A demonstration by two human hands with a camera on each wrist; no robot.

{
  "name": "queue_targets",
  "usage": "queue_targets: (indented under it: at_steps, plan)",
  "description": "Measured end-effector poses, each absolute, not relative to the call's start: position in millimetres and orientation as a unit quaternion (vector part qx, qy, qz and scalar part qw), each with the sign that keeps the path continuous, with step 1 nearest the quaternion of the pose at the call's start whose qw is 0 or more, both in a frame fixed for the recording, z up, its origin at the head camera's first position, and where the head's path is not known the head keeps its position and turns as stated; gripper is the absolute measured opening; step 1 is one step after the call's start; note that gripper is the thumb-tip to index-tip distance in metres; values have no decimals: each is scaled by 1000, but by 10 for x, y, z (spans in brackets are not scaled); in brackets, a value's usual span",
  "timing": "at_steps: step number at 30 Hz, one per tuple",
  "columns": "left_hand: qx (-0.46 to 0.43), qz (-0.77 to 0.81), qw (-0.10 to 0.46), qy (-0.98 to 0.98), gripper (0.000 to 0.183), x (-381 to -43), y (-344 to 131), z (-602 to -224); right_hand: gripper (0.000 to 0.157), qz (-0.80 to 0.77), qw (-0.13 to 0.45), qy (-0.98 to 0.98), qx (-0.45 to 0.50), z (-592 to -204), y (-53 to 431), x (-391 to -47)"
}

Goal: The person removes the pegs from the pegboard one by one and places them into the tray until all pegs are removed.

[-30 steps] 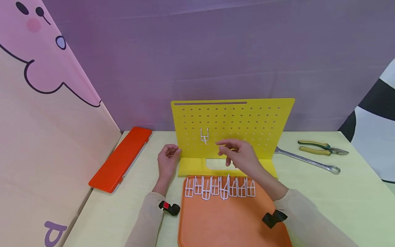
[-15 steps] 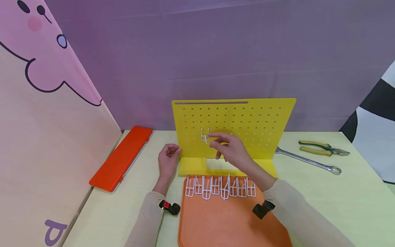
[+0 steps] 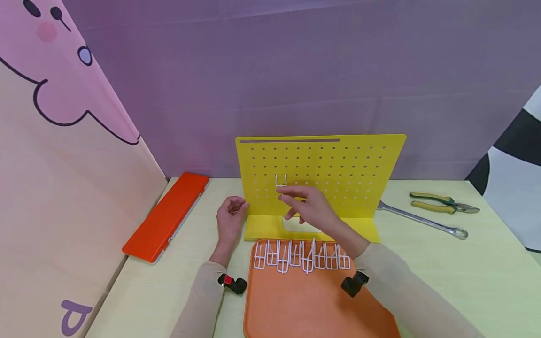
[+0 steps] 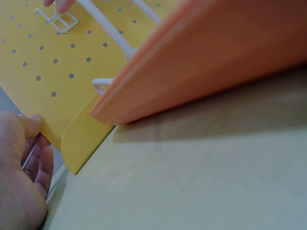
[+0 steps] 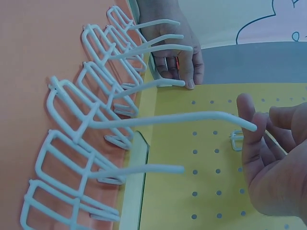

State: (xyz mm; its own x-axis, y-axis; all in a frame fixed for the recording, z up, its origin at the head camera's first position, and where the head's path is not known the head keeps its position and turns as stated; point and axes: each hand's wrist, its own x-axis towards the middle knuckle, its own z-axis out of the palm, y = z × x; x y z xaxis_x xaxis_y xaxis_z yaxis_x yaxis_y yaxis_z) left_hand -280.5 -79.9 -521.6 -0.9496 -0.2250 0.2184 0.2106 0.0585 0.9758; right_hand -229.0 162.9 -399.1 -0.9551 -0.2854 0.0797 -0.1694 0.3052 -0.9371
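A white wire pegboard hook (image 3: 281, 180) hangs on the upright yellow pegboard (image 3: 329, 176), left of its middle. My right hand (image 3: 310, 206) has its thumb and index finger at the hook's front, covering its lower part in the head view. In the left wrist view, the prong of this hook (image 4: 67, 21) runs up between those fingertips. My left hand (image 3: 230, 220) pinches the pegboard's left edge, with the thumb (image 4: 31, 125) on the front face and the other fingers behind. Several more white hooks (image 3: 283, 260) lie in a row along the far edge of an orange tray (image 3: 313, 305).
A long red case (image 3: 166, 218) lies on the pale table (image 3: 148, 295) at the left. To the right of the pegboard are a wrench (image 3: 418, 219) and yellow-handled pliers (image 3: 444, 203). A purple cloth (image 3: 296, 70) hangs behind the table.
My right hand has moved left across the pegboard, and its thumb and index finger have come to the mounted hook. The left hand has stayed at the board's edge.
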Motion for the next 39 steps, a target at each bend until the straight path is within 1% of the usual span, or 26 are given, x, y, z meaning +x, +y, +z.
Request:
queue_targets:
  at_steps: [15,20,28,39]
  plan:
    - [8,-681,155,-716,15,-2798,-794,-5208,29,-576,47,809,-107,-3988,1562,-2292]
    - [8,-687,158,-709,16,-2798,-786,-5211,29,-580,42,807,-105,-3977,1571,-2270]
    - [7,-692,158,-704,12,-2808,-798,-5223,28,-586,31,803,-108,-3938,1582,-2216]
    - [12,-689,159,-707,15,-2825,-785,-5236,28,-596,11,794,-115,-3906,1657,-2130]
